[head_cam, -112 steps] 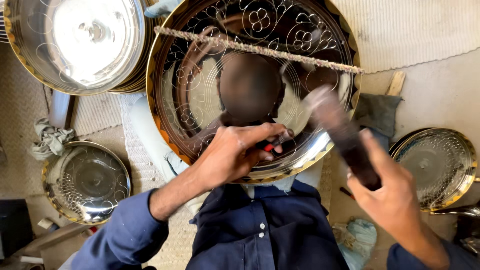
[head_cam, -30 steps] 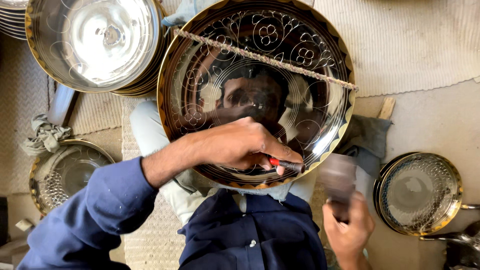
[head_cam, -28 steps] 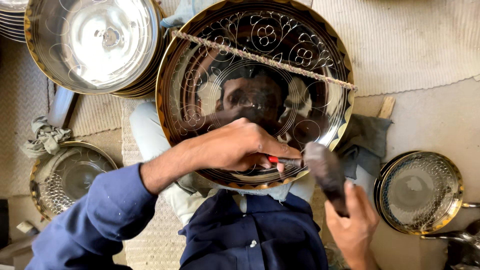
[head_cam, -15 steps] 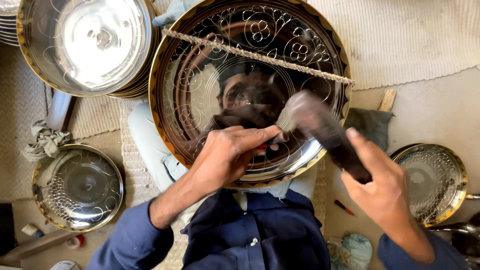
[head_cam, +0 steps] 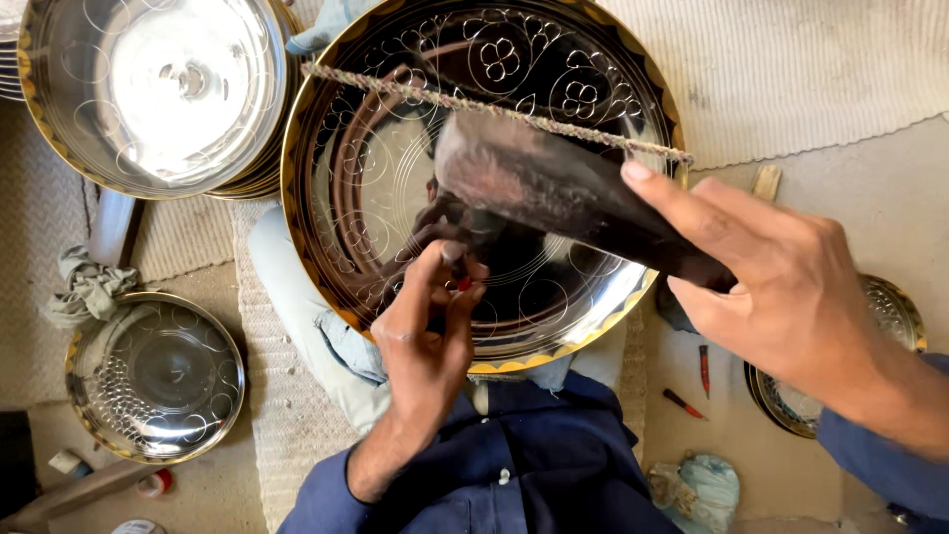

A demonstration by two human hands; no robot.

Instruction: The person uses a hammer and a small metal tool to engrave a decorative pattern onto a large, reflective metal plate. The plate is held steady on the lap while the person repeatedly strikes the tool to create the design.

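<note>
A large round metal tray (head_cam: pixel 386 198) with a gold rim and engraved flower patterns rests on my lap. A twisted cord (head_cam: pixel 395 87) runs across its upper part. My left hand (head_cam: pixel 427 336) pinches a small red-handled punch (head_cam: pixel 458 275) upright against the tray's lower middle. My right hand (head_cam: pixel 781 297) grips the dark handle of a mallet (head_cam: pixel 534 183), whose worn head hangs raised above the tray, over the punch.
A stack of shiny steel trays (head_cam: pixel 158 89) sits at the top left. A smaller engraved dish (head_cam: pixel 153 376) lies at lower left, another dish (head_cam: pixel 895 316) at right behind my arm. Two red-handled tools (head_cam: pixel 692 386) lie on the floor. A woven mat (head_cam: pixel 791 69) covers the ground.
My right hand has swung the mallet up from beside the tray to high over it. My left hand has shifted the punch slightly left along the tray's lower part.
</note>
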